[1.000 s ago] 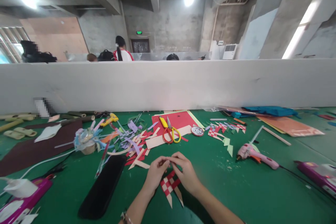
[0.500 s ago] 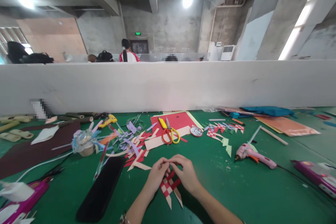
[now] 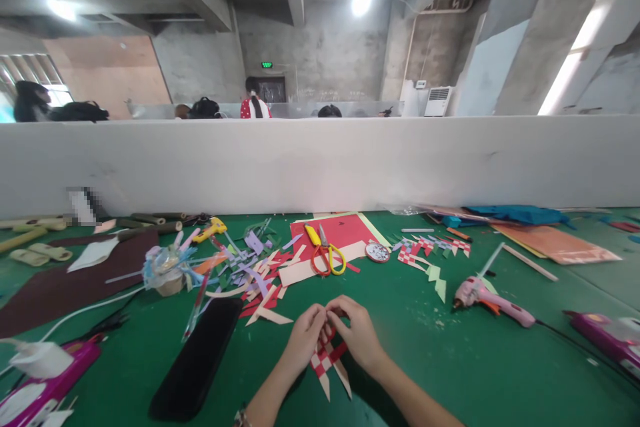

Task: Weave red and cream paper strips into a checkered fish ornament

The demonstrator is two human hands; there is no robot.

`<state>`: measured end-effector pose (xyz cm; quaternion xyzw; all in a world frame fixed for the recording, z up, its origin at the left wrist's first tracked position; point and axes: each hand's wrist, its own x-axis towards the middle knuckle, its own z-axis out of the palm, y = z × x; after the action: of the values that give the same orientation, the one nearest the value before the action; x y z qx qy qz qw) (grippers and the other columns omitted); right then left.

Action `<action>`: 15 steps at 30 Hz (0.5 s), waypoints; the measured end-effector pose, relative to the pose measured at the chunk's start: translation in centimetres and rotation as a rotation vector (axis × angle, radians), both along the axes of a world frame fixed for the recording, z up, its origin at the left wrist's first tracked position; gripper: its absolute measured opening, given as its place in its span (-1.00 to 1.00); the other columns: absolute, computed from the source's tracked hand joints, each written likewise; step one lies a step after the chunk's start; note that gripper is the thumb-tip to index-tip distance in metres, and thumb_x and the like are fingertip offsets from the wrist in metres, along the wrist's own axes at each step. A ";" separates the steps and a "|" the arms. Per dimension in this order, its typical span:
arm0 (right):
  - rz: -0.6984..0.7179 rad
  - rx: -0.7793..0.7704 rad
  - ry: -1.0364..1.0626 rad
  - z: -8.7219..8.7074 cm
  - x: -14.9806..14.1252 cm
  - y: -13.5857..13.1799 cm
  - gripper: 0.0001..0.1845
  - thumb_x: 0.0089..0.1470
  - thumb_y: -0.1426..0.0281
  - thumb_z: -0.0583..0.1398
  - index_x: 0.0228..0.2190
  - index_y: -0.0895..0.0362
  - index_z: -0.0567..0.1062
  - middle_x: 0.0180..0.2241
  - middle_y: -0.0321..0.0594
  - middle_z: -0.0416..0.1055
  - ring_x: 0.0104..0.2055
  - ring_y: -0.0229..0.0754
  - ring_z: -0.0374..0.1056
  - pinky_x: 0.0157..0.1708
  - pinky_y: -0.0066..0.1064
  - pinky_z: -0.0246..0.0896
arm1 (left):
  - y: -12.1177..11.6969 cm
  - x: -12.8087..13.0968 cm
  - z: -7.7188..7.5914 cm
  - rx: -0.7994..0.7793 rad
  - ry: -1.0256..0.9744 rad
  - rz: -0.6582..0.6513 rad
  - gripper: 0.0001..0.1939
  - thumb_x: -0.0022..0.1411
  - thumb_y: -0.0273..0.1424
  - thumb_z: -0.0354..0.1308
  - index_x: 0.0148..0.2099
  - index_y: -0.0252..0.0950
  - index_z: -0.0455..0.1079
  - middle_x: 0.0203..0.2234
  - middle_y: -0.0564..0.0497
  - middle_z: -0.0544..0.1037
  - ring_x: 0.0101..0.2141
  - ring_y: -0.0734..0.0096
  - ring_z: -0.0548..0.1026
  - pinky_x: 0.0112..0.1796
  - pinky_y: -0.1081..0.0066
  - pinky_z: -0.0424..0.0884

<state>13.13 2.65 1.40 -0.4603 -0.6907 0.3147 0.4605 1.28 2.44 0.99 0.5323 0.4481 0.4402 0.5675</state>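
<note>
A woven paper piece (image 3: pixel 324 359) in red and pale-peach checks is between my two hands, its pointed strip ends hanging toward me. My left hand (image 3: pixel 306 339) pinches its upper left side. From the other side my right hand (image 3: pixel 354 330) grips the top, thumb and fingers closed beside the left fingertips. The fingers cover the upper part of the weave. Beyond the hands, scissors (image 3: pixel 324 250) with red and yellow handles lie on a sheet of red paper (image 3: pixel 350 227). Loose paper strips (image 3: pixel 263 280) are heaped to the left.
A black case (image 3: pixel 200 360) lies left of my forearms. At right are a pink glue gun (image 3: pixel 493 302), a power strip (image 3: pixel 607 337) and finished woven pieces (image 3: pixel 433 247). A round tin (image 3: pixel 377 252) sits by the scissors. A white partition (image 3: pixel 320 163) closes the table's far side.
The whole view has shifted slightly, so everything sits a little further right. My hands still hold the woven paper together, with small finger movements at its top.
</note>
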 end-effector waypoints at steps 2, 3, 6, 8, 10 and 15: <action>0.000 -0.006 0.007 0.0 0.0 0.0 -0.85 -0.11 0.48 0.05 -0.56 0.13 0.42 -0.53 -0.25 0.37 -0.46 -0.26 0.31 -0.41 -0.45 0.23 | 0.0 0.0 0.1 -0.003 0.006 0.004 -0.52 -0.14 0.08 0.04 -0.60 -0.26 0.18 -0.76 0.16 0.23 -0.69 0.54 0.20 -0.62 0.50 0.16; -0.001 -0.010 0.012 0.0 0.0 0.0 -0.86 -0.12 0.48 0.05 -0.57 0.13 0.41 -0.53 -0.25 0.37 -0.46 -0.26 0.30 -0.41 -0.45 0.23 | 0.0 0.0 0.2 -0.004 0.008 0.009 -0.52 -0.15 0.09 0.04 -0.61 -0.26 0.18 -0.76 0.17 0.23 -0.70 0.55 0.19 -0.64 0.51 0.15; -0.008 -0.025 0.034 0.2 0.1 0.0 -0.87 -0.14 0.46 0.06 -0.58 0.13 0.41 -0.55 -0.26 0.36 -0.48 -0.26 0.30 -0.42 -0.44 0.22 | 0.0 0.1 0.4 -0.007 0.011 0.023 -0.52 -0.18 0.08 0.06 -0.60 -0.27 0.19 -0.76 0.17 0.23 -0.70 0.57 0.17 -0.66 0.53 0.12; -0.024 -0.039 0.054 0.3 0.2 0.2 -0.89 -0.17 0.45 0.08 -0.59 0.13 0.41 -0.56 -0.26 0.37 -0.48 -0.26 0.30 -0.42 -0.44 0.22 | -0.1 0.0 0.6 -0.013 0.012 0.028 -0.54 -0.19 0.06 0.08 -0.58 -0.27 0.21 -0.75 0.17 0.23 -0.71 0.57 0.16 -0.68 0.54 0.11; -0.051 -0.057 0.081 0.4 0.5 0.4 -0.91 -0.20 0.42 0.10 -0.60 0.13 0.41 -0.56 -0.27 0.39 -0.49 -0.26 0.30 -0.42 -0.43 0.22 | -0.1 -0.1 0.7 -0.019 0.014 0.033 -0.55 -0.21 0.04 0.11 -0.57 -0.28 0.24 -0.74 0.17 0.24 -0.71 0.57 0.17 -0.69 0.54 0.11; -0.173 -0.100 0.176 0.4 2.2 1.9 -0.83 -0.23 0.28 0.14 -0.59 0.13 0.43 -0.60 -0.27 0.40 -0.52 -0.24 0.30 -0.45 -0.40 0.22 | 0.0 -0.5 0.7 -0.012 0.012 0.060 -0.62 -0.17 -0.05 0.15 -0.53 -0.30 0.33 -0.70 0.14 0.29 -0.67 0.56 0.22 -0.66 0.54 0.14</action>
<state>15.30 4.50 1.77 -0.5112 -0.5887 0.3471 0.5212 0.81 2.47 1.66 0.5178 0.4697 0.4512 0.5547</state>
